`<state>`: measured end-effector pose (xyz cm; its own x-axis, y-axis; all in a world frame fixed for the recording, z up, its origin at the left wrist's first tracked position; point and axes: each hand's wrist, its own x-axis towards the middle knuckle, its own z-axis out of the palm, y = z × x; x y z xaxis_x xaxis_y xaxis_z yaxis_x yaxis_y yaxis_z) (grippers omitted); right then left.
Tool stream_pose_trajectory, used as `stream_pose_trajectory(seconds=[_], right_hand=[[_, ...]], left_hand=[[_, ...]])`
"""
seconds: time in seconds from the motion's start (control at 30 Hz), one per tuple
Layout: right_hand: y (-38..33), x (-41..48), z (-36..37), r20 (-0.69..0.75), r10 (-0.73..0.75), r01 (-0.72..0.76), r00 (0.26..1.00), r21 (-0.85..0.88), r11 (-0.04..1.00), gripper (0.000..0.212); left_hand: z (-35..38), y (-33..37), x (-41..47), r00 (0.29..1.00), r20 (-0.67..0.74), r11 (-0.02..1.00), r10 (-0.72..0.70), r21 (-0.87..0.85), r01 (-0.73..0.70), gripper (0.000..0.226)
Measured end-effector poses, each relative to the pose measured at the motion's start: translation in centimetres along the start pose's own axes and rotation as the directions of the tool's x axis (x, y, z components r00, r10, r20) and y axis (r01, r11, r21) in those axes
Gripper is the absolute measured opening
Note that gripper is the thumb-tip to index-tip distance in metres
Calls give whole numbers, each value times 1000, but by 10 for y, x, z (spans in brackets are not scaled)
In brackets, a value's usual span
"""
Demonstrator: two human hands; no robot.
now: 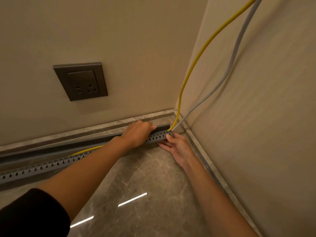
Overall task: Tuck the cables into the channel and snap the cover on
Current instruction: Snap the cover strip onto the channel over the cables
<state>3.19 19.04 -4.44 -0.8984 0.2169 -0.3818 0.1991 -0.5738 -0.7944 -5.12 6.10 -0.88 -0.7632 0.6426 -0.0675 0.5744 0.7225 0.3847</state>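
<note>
A grey slotted cable channel (51,164) runs along the floor against the skirting, ending near the room corner. A yellow cable (193,65) and a grey cable (229,69) drop down the corner and enter the channel's right end. The yellow cable shows again inside the channel left of my forearm. My left hand (136,132) lies over the top of the channel near its right end, fingers curled down into it. My right hand (177,145) holds the channel's end, thumb on the slotted front wall and fingers flat on the floor under it. No cover is in view.
A dark wall socket (81,81) sits on the left wall above the skirting (85,130). The right wall (256,117) meets it in a tight corner just beyond the channel's end. Polished stone floor (145,185) lies below my arms.
</note>
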Motion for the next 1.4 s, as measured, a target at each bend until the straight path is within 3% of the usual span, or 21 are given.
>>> stream_pose_trajectory(seconds=[0.27,0.4,0.57,0.8,1.13,1.23,1.4], right_hand=[[3,-3,-5,58,-36,35,998,25,999,20],[5,-1,-5,0,-65,65,998,-13,998,15],[6,2,-2,-94,-84,90,992,61,994,36],[4,0,-1,-22,-62,60,998,-86,994,31],[-1,-2,4,-51,-42,36,998,-110,993,42],[-3,-4,2,-35,-45,41,998,-113,993,45],[-3,0,5,-98,-46,38,994,-82,996,23]], left_hand=[[4,1,3,994,91,993,-62,-92,70,36],[7,-1,1,994,93,986,-63,-148,76,38],[4,-2,0,994,100,991,-35,-128,48,38],[4,-6,-4,988,141,995,59,-94,-46,28],[9,-6,-8,999,-19,987,36,-156,-39,26],[10,-4,-7,1000,-1,988,7,-155,-7,27],[13,-2,-8,999,19,997,41,-69,-40,27]])
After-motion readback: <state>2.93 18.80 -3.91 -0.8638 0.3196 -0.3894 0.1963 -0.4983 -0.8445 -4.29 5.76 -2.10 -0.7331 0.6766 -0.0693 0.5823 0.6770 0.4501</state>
